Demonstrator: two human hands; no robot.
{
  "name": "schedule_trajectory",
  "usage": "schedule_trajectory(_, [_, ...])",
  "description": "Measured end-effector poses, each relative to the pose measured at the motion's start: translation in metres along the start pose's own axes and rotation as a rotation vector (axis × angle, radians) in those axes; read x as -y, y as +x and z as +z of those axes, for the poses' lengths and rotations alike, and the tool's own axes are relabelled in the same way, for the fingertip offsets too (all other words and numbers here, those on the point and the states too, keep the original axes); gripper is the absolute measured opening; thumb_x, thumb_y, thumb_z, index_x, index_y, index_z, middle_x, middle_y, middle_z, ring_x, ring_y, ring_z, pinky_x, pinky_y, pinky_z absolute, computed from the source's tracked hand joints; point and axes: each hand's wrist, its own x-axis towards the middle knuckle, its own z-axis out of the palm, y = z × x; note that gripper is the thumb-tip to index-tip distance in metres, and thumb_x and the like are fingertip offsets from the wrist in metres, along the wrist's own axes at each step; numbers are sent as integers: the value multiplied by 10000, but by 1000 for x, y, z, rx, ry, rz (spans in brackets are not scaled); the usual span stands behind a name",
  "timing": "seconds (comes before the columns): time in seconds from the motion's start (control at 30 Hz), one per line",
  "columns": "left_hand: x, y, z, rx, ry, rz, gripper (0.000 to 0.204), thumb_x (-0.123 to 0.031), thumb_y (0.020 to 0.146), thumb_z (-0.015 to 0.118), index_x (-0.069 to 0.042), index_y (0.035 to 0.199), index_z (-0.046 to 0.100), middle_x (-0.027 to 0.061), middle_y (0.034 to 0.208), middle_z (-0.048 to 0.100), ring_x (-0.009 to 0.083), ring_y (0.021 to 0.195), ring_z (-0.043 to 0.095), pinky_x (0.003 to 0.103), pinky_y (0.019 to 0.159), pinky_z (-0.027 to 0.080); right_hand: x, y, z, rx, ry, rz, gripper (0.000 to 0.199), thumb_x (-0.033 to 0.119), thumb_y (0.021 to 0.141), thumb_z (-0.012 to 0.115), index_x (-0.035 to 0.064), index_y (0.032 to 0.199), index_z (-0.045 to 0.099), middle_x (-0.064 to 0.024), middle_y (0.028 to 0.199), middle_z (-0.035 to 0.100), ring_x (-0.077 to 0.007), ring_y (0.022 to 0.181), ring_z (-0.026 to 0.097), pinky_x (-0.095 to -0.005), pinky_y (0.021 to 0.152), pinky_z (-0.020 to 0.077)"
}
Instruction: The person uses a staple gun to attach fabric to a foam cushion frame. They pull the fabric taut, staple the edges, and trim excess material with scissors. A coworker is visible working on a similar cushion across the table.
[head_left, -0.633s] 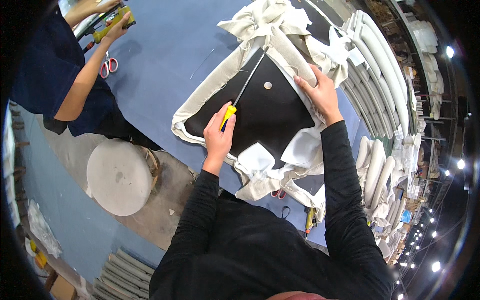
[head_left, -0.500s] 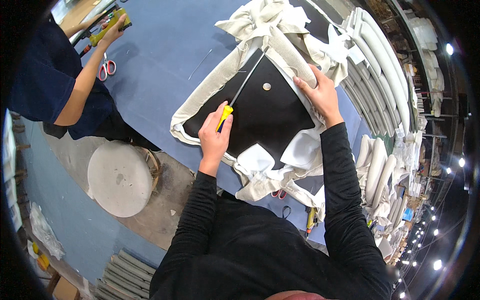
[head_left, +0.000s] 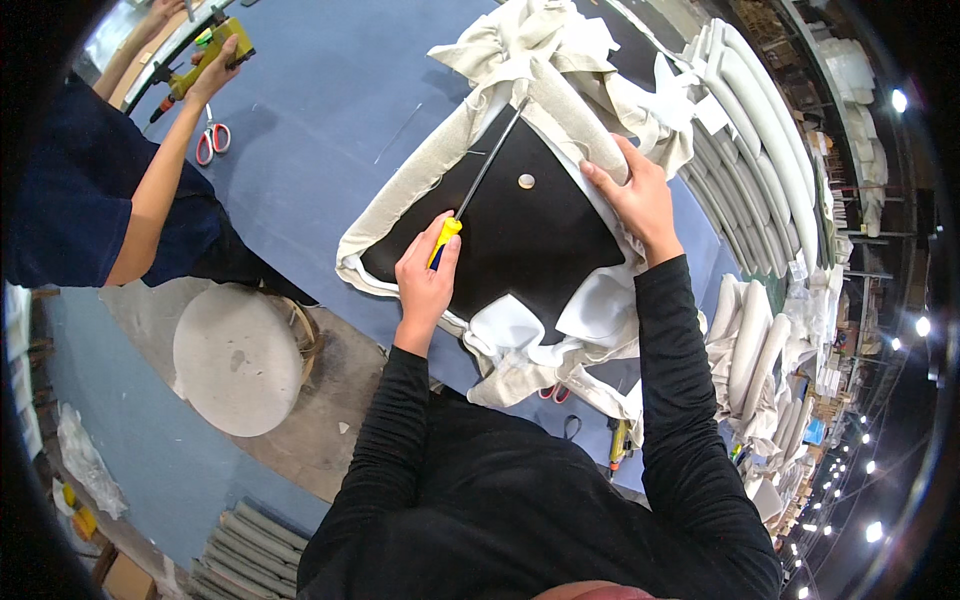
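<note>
Head view, looking down past my black sleeves: my left hand (head_left: 425,280) is curled shut round the yellow handle of a long screwdriver (head_left: 478,182), fingers wrapped tight with the thumb on top; its thin metal shaft runs up and to the right across the black panel (head_left: 520,240), the tip reaching the padded beige edge near the panel's upper corner; my right hand (head_left: 635,195) lies with fingers spread and only slightly bent, pressing down on the beige fabric cover (head_left: 560,100) where it folds over the panel's right edge, gripping nothing that I can see; a small pale round button (head_left: 526,181) sits on the black panel between my two hands; the whole piece rests on a blue worktable (head_left: 320,100); loose white cloth is bunched at the panel's near edge, just beside my left wrist; well apart at the far left, another person's hand holds a yellow tool (head_left: 215,50), and red-handled scissors (head_left: 212,140) lie near it on the table; a round grey stool (head_left: 238,358) stands on the floor to my left.
</note>
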Motion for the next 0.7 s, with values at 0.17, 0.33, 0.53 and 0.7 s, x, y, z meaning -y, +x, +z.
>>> schedule_trajectory(0.17, [-5, 2, 3, 0, -3, -10, 343, -171, 1045, 728, -47, 1365, 727, 170, 1150, 785, 306, 1001, 763, 372, 898, 573, 0, -1, 0, -5, -15, -21, 702, 658, 886, 782, 142, 1360, 734, -173, 1079, 822, -389, 1035, 787, -465, 914, 596])
schedule_trajectory(0.33, [-3, 3, -5, 27, -24, 7, 342, -155, 1034, 738, -49, 1359, 728, 161, 1130, 781, 300, 979, 759, 374, 890, 571, 5, -4, -5, 15, 14, -18, 692, 642, 888, 792, 141, 1361, 730, -173, 1074, 822, -386, 1034, 787, -465, 902, 595])
schedule_trajectory(0.53, [-4, 8, -24, 28, 74, 33, 364, -133, 1021, 747, -76, 1380, 731, 143, 1050, 762, 311, 900, 740, 397, 852, 568, 8, -9, -6, -28, -4, -51, 697, 647, 891, 788, 129, 1354, 734, -186, 1061, 819, -390, 1021, 790, -462, 901, 597])
schedule_trajectory(0.7, [4, 11, -25, -142, 397, 139, 487, -130, 939, 828, -185, 1417, 753, 85, 1077, 710, 269, 953, 688, 407, 863, 555, 12, -9, -7, -24, -19, -55, 700, 656, 895, 778, 132, 1358, 737, -191, 1048, 818, -393, 1013, 790, -466, 894, 600])
